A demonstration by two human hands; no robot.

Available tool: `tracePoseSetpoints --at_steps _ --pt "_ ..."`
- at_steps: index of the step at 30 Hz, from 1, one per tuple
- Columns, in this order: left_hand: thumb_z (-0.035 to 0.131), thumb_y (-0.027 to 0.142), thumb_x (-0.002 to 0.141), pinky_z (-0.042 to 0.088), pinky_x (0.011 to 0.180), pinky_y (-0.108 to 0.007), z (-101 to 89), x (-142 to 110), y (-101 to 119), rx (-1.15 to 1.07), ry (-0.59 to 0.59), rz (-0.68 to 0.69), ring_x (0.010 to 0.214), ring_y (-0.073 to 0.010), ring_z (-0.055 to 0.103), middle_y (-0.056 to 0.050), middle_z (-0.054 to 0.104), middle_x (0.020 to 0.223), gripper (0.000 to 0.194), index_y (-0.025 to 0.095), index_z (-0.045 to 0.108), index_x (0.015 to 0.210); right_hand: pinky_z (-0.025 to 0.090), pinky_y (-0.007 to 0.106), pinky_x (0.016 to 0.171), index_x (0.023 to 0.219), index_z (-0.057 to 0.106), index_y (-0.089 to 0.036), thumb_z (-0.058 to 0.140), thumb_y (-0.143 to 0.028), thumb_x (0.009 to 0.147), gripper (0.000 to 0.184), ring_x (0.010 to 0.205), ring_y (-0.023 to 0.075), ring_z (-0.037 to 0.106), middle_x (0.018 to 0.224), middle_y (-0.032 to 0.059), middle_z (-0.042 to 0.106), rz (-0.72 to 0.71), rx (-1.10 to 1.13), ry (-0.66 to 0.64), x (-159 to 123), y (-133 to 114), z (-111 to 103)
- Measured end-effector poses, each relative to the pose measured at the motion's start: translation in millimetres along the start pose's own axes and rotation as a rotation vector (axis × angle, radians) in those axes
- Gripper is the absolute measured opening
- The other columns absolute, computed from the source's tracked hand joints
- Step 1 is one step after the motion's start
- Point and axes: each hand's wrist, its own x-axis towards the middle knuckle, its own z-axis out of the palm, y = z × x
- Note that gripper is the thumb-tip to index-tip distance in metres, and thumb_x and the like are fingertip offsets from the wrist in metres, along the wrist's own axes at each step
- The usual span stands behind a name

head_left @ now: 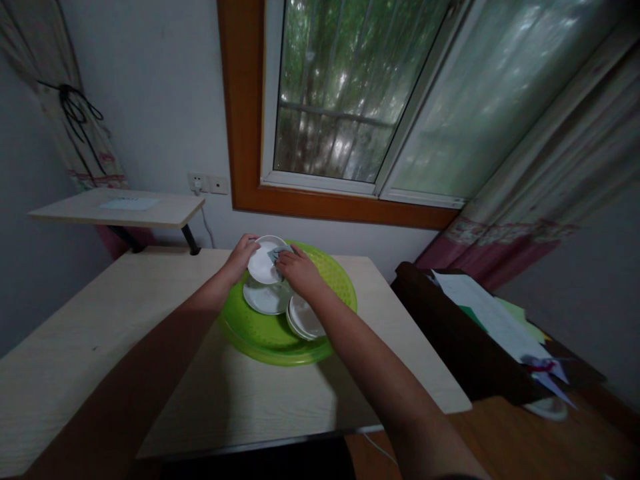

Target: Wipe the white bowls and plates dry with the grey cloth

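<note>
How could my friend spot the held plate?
Below the window, a green basin sits on a table. At its far side, the left hand grips a white plate. Unlike the other white plates, it has something grey against it, under the right hand.

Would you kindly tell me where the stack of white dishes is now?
In the head view, the stack of white dishes sits in the green tray, right of the flat plate and partly hidden by the right forearm.
</note>
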Motion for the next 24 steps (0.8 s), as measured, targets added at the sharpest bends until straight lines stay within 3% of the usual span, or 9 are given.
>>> tracePoseSetpoints --at_steps 6,9,12,17,24 --pt "0.051 0.030 0.074 0.045 0.066 -0.028 2.5 0.8 -0.5 0.078 0.089 0.098 0.080 -0.0182 0.055 -0.003 0.058 0.092 0.037 0.021 0.055 0.109 0.027 0.046 0.120 0.118 0.067 -0.013 0.048 -0.014 0.097 0.029 0.137 0.0259 0.046 0.138 0.0133 0.061 0.043 0.014 -0.007 -3.6 -6.3 0.9" --pt "0.050 0.028 0.077 0.049 0.075 -0.031 6.0 -1.9 3.5 0.081 0.142 0.113 0.088 -0.0197 0.055 -0.005 0.058 0.101 0.037 0.020 0.052 0.113 0.031 0.046 0.117 0.135 0.055 -0.012 0.052 -0.018 0.094 0.042 0.138 0.0272 0.046 0.149 0.0154 0.050 0.081 0.064 -0.015 -5.5 -11.3 -0.4" --pt "0.049 0.025 0.078 0.051 0.082 -0.033 8.3 -6.2 8.8 0.082 0.184 0.112 0.096 -0.0208 0.055 -0.006 0.056 0.108 0.037 0.022 0.049 0.115 0.041 0.045 0.109 0.138 0.049 -0.009 0.059 -0.029 0.091 0.052 0.129 0.0303 0.053 0.155 0.0199 0.040 0.112 0.105 -0.036 -5.4 -17.0 -3.6" --pt "0.048 0.022 0.079 0.049 0.093 -0.037 6.7 -7.9 8.7 0.118 0.171 0.149 0.106 -0.0221 0.053 -0.007 0.055 0.115 0.040 0.022 0.048 0.119 0.047 0.040 0.098 0.133 0.053 -0.012 0.059 -0.040 0.093 0.049 0.112 0.0277 0.063 0.133 0.0165 0.060 0.103 0.232 -0.115 -2.4 -23.2 -6.7" --pt "0.047 0.024 0.083 0.039 0.108 -0.043 3.0 -2.6 -0.6 0.236 0.172 0.250 0.117 -0.0233 0.050 -0.008 0.053 0.122 0.038 0.022 0.049 0.121 0.043 0.035 0.104 0.142 0.048 -0.012 0.051 -0.043 0.098 0.054 0.123 0.0237 0.058 0.139 0.0147 0.058 0.017 0.431 -0.075 -0.7 -21.9 -1.8"
